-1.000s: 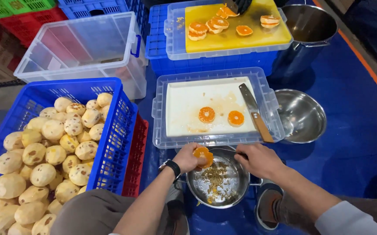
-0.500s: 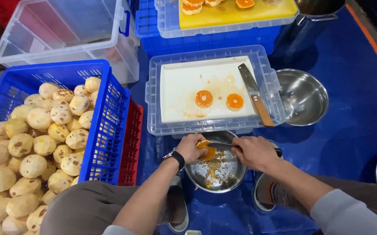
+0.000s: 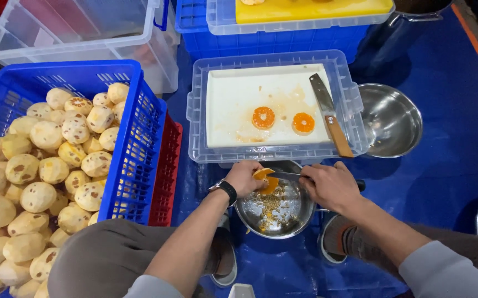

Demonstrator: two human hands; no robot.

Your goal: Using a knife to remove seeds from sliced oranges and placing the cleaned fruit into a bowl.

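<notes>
1. Left hand (image 3: pixel 243 177) pinches an orange fruit half (image 3: pixel 265 180) over the steel bowl (image 3: pixel 275 209).
2. Right hand (image 3: pixel 330 186), fingers curled around a knife (image 3: pixel 286 176), scrapes seeds out.
3. Next move likely needs careful blade angle.

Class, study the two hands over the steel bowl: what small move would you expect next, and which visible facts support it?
Probably a further scrape of seeds: the left hand holds an orange fruit half over the steel bowl, which already holds seeds and pulp, and the right hand points a metal tool at the fruit.
</notes>
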